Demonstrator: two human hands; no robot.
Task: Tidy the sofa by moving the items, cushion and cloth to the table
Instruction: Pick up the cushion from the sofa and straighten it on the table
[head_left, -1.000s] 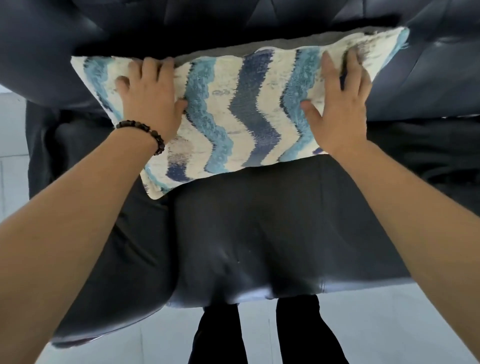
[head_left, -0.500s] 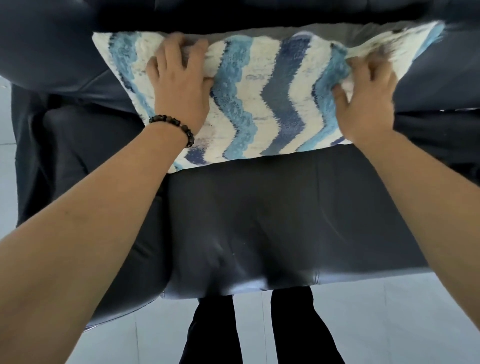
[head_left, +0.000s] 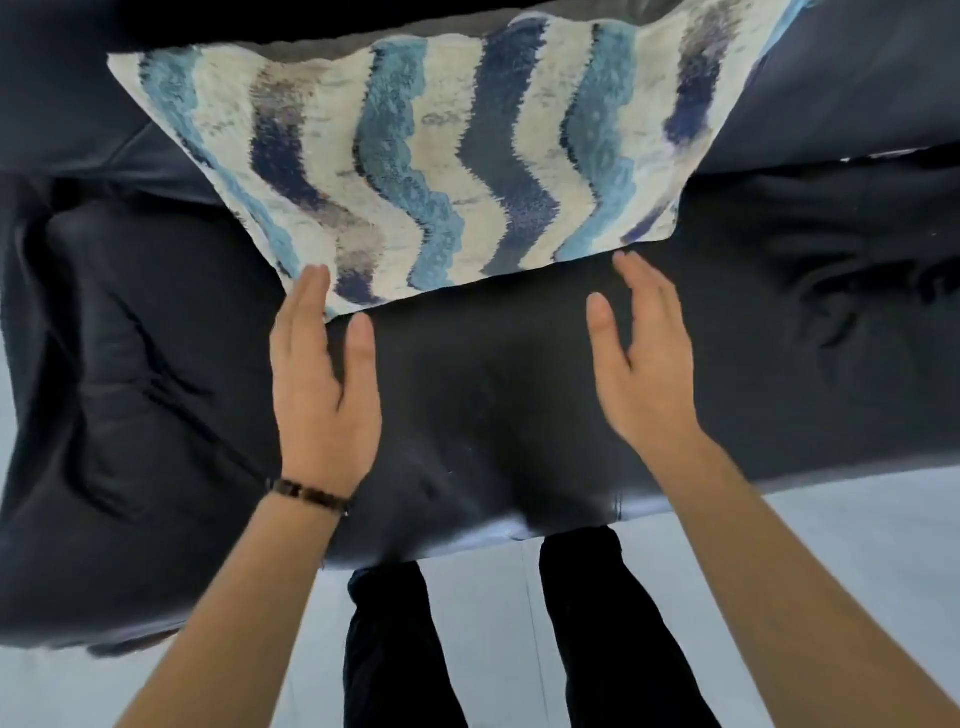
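over sofa (head_left: 779, 364); left hand (head_left: 322, 395) flat at cushion (head_left: 415, 156); right hand (head_left: 649, 374) flat

Left hand (head_left: 323, 400): a dark beaded bracelet (head_left: 310, 496) is worn at the wrist.
Forearms (head_left: 244, 603): left uncovered.
Trousers (head_left: 597, 629): black, seen at 6 o'clock.

Fuzzy woven cushion (head_left: 415, 156); smooth, faintly glossy leather sofa (head_left: 493, 405).

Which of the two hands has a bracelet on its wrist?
The left hand. A dark bracelet circles its wrist, while the wrist of the right hand is bare.
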